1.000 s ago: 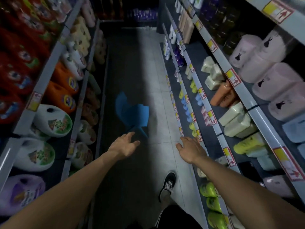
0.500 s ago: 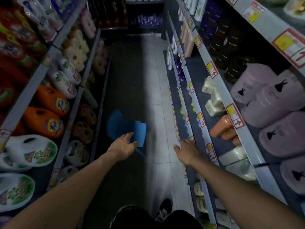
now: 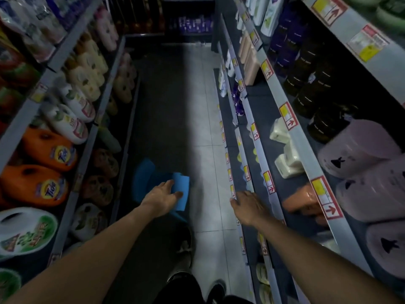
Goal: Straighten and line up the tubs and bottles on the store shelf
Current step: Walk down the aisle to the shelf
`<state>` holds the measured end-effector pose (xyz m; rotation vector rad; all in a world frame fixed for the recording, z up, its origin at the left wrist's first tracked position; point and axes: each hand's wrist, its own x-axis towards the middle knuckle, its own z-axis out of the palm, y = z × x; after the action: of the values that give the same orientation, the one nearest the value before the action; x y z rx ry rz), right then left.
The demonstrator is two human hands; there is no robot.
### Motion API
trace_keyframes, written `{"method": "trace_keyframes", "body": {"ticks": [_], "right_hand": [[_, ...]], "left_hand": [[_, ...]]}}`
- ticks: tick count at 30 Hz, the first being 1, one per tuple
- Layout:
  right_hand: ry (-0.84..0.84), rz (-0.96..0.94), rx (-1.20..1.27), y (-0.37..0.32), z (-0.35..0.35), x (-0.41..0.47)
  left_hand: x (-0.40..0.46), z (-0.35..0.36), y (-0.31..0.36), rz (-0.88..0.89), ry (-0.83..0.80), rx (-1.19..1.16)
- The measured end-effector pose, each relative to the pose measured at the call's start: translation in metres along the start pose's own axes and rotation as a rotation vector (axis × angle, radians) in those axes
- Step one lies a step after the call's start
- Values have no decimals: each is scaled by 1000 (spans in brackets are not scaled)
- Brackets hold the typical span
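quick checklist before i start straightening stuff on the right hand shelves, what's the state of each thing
1. Left hand free: ok, fingers relaxed, holding nothing, out over the aisle.
2. Right hand free: ok, open, fingertips at the lower shelf edge; actual contact cannot tell.
3. Pink tubs lined up: not ok, they sit at differing angles.
4. Cream bottles straight: not ok, tilted and uneven.
5. Orange bottle upright: not ok, it looks tipped over, though blurred.
6. Floor ahead clear: not ok, a blue chair stands in the aisle.
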<state>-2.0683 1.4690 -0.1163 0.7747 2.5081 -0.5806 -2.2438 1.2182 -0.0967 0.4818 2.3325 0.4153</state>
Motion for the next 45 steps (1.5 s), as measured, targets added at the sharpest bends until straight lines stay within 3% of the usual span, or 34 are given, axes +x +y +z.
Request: {"method": "trace_keyframes", "body": {"ticks": [18,35,45], "right_hand": [[103,184,77,-47,-81,125],[148,412,347,64,-109,160],[104,434,345,74,-122,180]], "left_hand": [[174,-129,45,146,-152,82],[260,-91,223,335,-234,197],[277,-84,277,429,-213,268]]}}
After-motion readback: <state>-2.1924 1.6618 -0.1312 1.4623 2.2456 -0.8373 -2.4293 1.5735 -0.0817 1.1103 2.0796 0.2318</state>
